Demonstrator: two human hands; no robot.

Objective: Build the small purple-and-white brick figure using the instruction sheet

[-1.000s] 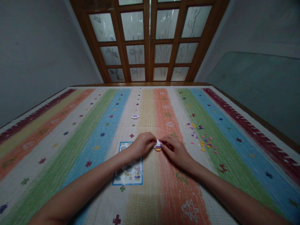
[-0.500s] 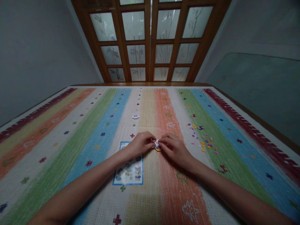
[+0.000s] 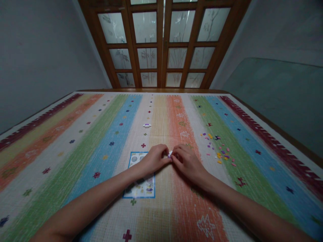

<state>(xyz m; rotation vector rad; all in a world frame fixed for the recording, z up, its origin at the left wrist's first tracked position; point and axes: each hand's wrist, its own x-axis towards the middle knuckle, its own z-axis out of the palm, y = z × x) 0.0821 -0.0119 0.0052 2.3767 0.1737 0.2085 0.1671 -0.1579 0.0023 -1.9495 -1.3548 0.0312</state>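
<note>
Both hands meet over the middle of the striped tablecloth. My left hand [image 3: 156, 157] is closed, thumb and fingers pinching the left side of a small white and purple toy-brick piece [image 3: 170, 154]. From the other side my right hand [image 3: 186, 158] grips the same piece, its fingers curled. Most of the piece is hidden behind the fingertips. Partly under my left wrist lies a blue-edged instruction sheet [image 3: 139, 194] with printed pictures of parts. A white and purple brick piece [image 3: 147, 125] sits apart, farther up the cloth.
Loose yellow, purple and pink bricks [image 3: 223, 156] lie scattered to the right of my right hand. The striped tablecloth [image 3: 101, 188] covers the table. Beyond its far edge stand wooden doors [image 3: 163, 50] with glass panes.
My fingers have closed farther around the piece, which now shows less; its yellow part is no longer visible. Both hands stay in nearly the same place.
</note>
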